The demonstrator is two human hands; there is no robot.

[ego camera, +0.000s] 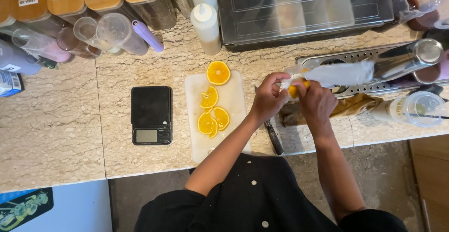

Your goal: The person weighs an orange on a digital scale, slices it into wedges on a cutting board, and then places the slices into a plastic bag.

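The surface (61, 129) carries a white board (234, 101) with orange slices (213, 115) near its front edge, and a black scale (151, 115) just left of the board. Right of the board, above the surface, the left hand (269, 96) grips the mouth of a clear bag (341, 73). The right hand (318, 103) is closed on an orange piece (294, 90) at that mouth.

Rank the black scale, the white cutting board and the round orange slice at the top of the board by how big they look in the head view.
1. white cutting board
2. black scale
3. round orange slice

All three lie on the same counter, so nearness to the camera hardly skews this order.
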